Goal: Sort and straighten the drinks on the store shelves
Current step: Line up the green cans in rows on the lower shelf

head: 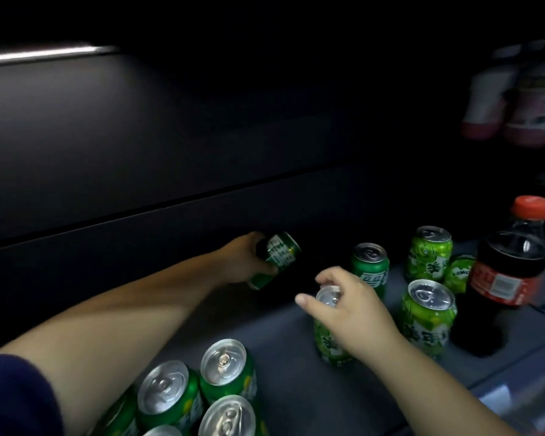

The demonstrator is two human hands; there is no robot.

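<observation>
- Left hand (243,262) wraps around a tilted dark green can (280,256), held off the shelf (290,350).
- Right hand (353,313) grips the rim of an upright light green can (324,344) standing mid-shelf.
- Its blurred label probably reads "美年".

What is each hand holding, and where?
The left hand grips a tilted dark green can round its body; the right hand pinches a light green can by its top rim.

Top-right packages (516,99) are blurred; the bottom edge crops the front cans (227,418).
</observation>
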